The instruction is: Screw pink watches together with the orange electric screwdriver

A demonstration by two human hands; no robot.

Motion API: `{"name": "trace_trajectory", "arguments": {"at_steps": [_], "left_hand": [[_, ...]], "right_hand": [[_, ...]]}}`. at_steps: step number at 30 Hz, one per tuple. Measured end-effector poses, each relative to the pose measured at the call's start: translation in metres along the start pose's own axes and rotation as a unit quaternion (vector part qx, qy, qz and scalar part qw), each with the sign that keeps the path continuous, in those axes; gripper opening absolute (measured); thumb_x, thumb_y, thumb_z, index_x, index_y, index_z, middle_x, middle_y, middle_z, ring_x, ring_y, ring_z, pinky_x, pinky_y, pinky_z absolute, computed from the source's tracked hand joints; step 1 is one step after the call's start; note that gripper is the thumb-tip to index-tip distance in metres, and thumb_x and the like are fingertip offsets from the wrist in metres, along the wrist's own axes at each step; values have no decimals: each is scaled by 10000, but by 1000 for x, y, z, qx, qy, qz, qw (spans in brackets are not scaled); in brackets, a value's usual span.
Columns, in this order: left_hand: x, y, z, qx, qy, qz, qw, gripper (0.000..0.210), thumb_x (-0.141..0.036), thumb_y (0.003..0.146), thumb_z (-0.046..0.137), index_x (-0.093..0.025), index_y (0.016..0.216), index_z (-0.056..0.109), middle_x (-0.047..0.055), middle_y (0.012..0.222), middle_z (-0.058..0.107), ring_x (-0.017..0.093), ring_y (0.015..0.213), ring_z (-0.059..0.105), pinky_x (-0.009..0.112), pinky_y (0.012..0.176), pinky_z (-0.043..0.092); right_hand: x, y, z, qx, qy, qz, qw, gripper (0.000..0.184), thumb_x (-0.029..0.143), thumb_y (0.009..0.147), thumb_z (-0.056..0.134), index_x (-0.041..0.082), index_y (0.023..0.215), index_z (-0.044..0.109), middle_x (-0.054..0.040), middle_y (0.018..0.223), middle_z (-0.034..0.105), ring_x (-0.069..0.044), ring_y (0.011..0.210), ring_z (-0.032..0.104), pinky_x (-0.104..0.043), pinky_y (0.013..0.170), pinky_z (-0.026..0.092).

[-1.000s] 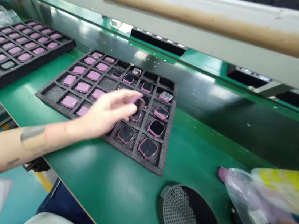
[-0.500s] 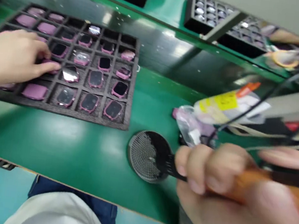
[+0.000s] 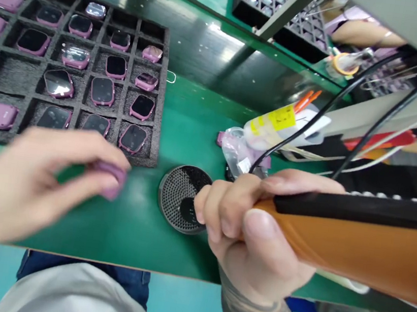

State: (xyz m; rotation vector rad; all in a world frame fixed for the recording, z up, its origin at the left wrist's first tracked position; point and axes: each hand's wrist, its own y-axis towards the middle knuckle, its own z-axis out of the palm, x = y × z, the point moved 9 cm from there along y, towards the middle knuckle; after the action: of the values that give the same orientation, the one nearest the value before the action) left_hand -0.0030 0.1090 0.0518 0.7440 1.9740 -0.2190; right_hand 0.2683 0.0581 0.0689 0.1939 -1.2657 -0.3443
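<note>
My left hand (image 3: pixel 64 173) pinches a small purple watch case (image 3: pixel 115 179) between thumb and fingers, just in front of the tray's near edge. The black foam tray (image 3: pixel 161 93) holds purple watches, such as a dark-screened watch (image 3: pixel 134 138), each in its own cell; one cell (image 3: pixel 12 71) at the left is bare. My right hand (image 3: pixel 257 224) is wrapped round a thick orange-and-black handheld tool (image 3: pixel 354 242), its body pointing right toward the camera. Its black front end overlaps a round grey perforated disc (image 3: pixel 175 192) on the green bench. My fingers hide part of the tool.
A white bottle with a yellow label (image 3: pixel 270 123) lies behind my right hand beside a clear plastic bag (image 3: pixel 232 151). Black cables (image 3: pixel 312 123) hang at the right. A shelf above carries another filled tray (image 3: pixel 267 0). A person's arm (image 3: pixel 366 33) shows behind it.
My left hand has lifted the purple watch case out of its cell and moved right and toward me. The view has shifted; my right hand still holds the orange tool.
</note>
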Motion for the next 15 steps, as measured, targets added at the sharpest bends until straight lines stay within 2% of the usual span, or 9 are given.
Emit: {"name": "trace_trajectory", "arguments": {"at_steps": [2, 4, 5, 8, 12, 15], "left_hand": [[-19, 5, 59, 98, -39, 34, 994, 177, -177, 1265, 738, -291, 1167, 832, -55, 1040, 890, 142, 868, 854, 254, 789, 663], [-28, 7, 91, 126, 16, 96, 987, 196, -131, 1257, 726, -240, 1101, 776, -13, 1017, 850, 172, 839, 795, 308, 748, 620], [-31, 7, 97, 119, 64, 136, 981, 209, -124, 1258, 720, -226, 1082, 768, 16, 1035, 845, 201, 850, 770, 348, 754, 604], [-33, 2, 98, 98, 158, 229, 956, 231, -158, 1289, 676, -199, 1113, 820, 90, 1148, 862, 272, 931, 739, 438, 824, 582], [-29, -4, 93, 153, 140, 269, 941, 207, -242, 1319, 682, -180, 1337, 879, 130, 1324, 896, 305, 1109, 797, 467, 942, 600], [-32, -7, 93, 154, 145, 289, 934, 186, -188, 1326, 699, -182, 1344, 885, 118, 1292, 899, 273, 1084, 794, 440, 939, 583]], "right_hand": [[-1, -1, 2, 13, -6, 3, 1000, 170, 279, 1196, 918, 365, 1330, 858, 131, 769, 674, -90, 525, 550, -297, 533, 479], [-2, -1, 4, 28, -10, 3, 1000, 178, 267, 1199, 907, 362, 1340, 854, 128, 776, 668, -92, 533, 555, -295, 547, 504], [-2, -2, 5, 35, -11, -1, 999, 182, 265, 1197, 903, 360, 1344, 854, 127, 775, 664, -92, 531, 552, -294, 547, 511], [0, -2, 8, 55, -10, -21, 998, 188, 258, 1188, 889, 344, 1352, 857, 121, 765, 649, -85, 517, 531, -286, 539, 527], [1, -2, 7, 73, -29, -20, 997, 221, 246, 1200, 863, 343, 1398, 849, 95, 797, 637, -111, 539, 564, -335, 564, 603], [6, -6, 10, 96, -53, -12, 994, 230, 244, 1220, 836, 344, 1427, 834, 83, 825, 637, -122, 554, 583, -343, 544, 594]]}}
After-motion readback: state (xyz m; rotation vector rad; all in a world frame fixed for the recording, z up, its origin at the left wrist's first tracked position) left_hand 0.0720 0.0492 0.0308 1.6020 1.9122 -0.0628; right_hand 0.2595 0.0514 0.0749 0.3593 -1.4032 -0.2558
